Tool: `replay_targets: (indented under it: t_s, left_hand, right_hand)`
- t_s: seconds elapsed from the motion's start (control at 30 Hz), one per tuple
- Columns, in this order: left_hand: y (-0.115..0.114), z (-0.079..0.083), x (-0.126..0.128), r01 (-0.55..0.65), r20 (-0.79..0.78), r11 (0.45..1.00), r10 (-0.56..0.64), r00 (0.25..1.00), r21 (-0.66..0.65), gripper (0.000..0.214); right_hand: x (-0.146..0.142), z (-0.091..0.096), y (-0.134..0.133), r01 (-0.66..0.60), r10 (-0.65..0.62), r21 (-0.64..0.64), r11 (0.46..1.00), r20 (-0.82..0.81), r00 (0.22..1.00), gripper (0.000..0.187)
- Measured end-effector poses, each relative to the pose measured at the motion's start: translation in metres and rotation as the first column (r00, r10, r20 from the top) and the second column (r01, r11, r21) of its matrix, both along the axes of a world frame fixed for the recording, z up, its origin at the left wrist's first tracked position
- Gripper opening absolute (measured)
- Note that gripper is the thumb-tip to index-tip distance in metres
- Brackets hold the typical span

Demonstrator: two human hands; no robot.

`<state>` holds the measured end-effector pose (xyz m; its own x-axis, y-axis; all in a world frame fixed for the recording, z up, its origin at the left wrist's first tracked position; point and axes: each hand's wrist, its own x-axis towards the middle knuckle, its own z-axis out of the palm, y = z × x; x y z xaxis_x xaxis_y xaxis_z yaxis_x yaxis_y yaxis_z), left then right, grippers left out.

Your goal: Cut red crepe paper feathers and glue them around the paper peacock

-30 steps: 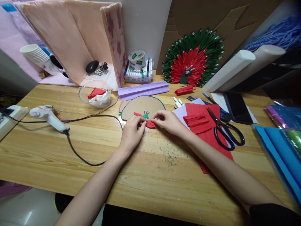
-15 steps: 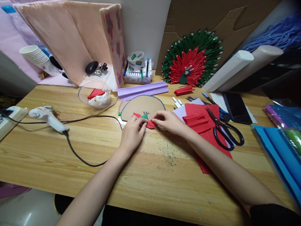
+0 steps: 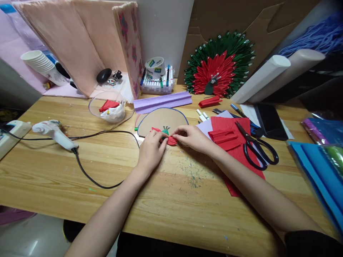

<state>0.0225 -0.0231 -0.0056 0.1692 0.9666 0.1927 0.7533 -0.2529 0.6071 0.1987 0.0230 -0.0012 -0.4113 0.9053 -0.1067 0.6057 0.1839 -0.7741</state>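
A rounded piece of cardboard [image 3: 160,117] with a dark blue outline lies flat on the wooden table. At its lower edge is a small green cutout [image 3: 165,133] with thin prongs on top, flanked by red crepe paper. Both my hands meet there. My left hand [image 3: 152,147] pinches the red crepe paper piece [image 3: 172,141] from the left. From the right, the thumb and fingertips of my right hand [image 3: 189,138] are closed on the same piece. My fingers hide part of the cutout and the paper between them.
A white glue gun [image 3: 56,134] with a black cord lies left. Black-handled scissors [image 3: 258,151] rest on red crepe paper sheets [image 3: 230,125] at right. Behind stand a clear bowl [image 3: 107,107], purple crepe strip [image 3: 163,101], marker box [image 3: 157,87] and a green-and-red paper peacock [image 3: 219,67].
Both hands stay almost in place, with only slight finger movement at the red crepe paper. Objects around them look unchanged; the view has shifted very slightly.
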Motion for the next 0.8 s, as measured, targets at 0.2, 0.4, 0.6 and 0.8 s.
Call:
replay_targets:
  t_s: [0.2, 0.4, 0.6, 0.8]
  left_hand:
    - [0.005, 0.005, 0.004, -0.045, -0.056, 0.999, 0.044, 0.997, -0.028, 0.01]
    - [0.007, 0.006, 0.004, -0.032, -0.076, 0.999, 0.03, 0.997, -0.029, 0.01]
    - [0.007, 0.005, 0.003, -0.021, -0.073, 0.999, 0.018, 0.997, -0.043, 0.011]
    - [0.006, 0.005, 0.003, -0.006, -0.113, 1.0, 0.003, 0.994, -0.022, 0.011]
  right_hand:
    - [0.0, 0.006, 0.0, 0.0, 0.0, 0.014, 1.0, 0.014, 1.0, 0.013]
    - [0.005, 0.014, 0.0, -0.108, 0.107, 0.064, 0.992, 0.016, 0.994, 0.005]
    - [0.007, 0.021, -0.002, -0.188, 0.178, 0.148, 0.971, 0.076, 0.981, 0.007]
    - [0.004, 0.019, -0.003, -0.183, 0.162, 0.18, 0.966, 0.128, 0.978, 0.008]
